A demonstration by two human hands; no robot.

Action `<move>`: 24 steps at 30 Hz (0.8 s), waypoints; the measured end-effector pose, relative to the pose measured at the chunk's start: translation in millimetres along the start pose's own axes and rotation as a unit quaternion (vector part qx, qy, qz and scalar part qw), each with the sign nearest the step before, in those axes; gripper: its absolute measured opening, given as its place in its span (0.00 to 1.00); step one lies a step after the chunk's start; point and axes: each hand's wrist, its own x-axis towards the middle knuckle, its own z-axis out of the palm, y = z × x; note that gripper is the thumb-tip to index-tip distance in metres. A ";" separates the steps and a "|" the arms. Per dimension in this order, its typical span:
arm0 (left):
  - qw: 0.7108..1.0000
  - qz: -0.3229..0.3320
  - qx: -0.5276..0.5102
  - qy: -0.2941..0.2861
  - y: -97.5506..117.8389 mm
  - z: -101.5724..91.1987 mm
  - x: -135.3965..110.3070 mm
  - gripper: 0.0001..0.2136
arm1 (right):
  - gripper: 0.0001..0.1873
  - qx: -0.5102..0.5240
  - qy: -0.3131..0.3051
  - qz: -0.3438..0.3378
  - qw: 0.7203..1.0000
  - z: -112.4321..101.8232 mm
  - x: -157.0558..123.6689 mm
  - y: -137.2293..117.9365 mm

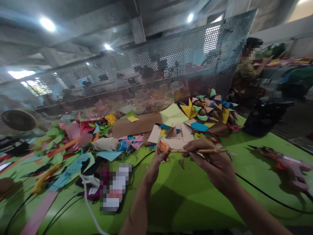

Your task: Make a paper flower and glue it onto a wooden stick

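My left hand [156, 166] is closed on a small orange paper piece [164, 145], layered and curled like a flower. In my right hand [212, 163], fingers pinch a thin light-wood stick [179, 150]. Its left end meets the orange piece; whether it goes inside I cannot tell. Its pointed right end sticks out past my knuckles. Beyond my hands lie cut paper pieces [174, 143] in cream, blue and brown. Red-handled scissors [212, 137] rest just behind my right hand.
On the green table [181, 202], a pink glue gun [288, 166] lies at right, its cable curving below my hands. A power strip [116, 189], yellow-handled tool [45, 178] and paper scraps [73, 130] occupy the left. Finished-looking paper cones [207, 107] are piled before a perforated metal screen [146, 78]. A person [248, 71] sits beyond.
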 end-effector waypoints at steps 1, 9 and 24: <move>1.000 -0.002 0.006 0.002 0.3 -0.3 -0.3 0.21 | 0.07 0.010 0.011 0.002 1.000 -0.4 -0.4 -0.3; 0.999 -0.016 0.019 0.023 0.8 -1.2 -0.9 0.27 | 0.07 0.019 0.017 0.020 0.999 -1.3 -1.4 -0.9; 0.998 -0.031 -0.049 0.028 23.3 3.2 -4.4 0.34 | 0.06 0.107 0.142 0.066 0.982 -22.0 -3.1 -1.6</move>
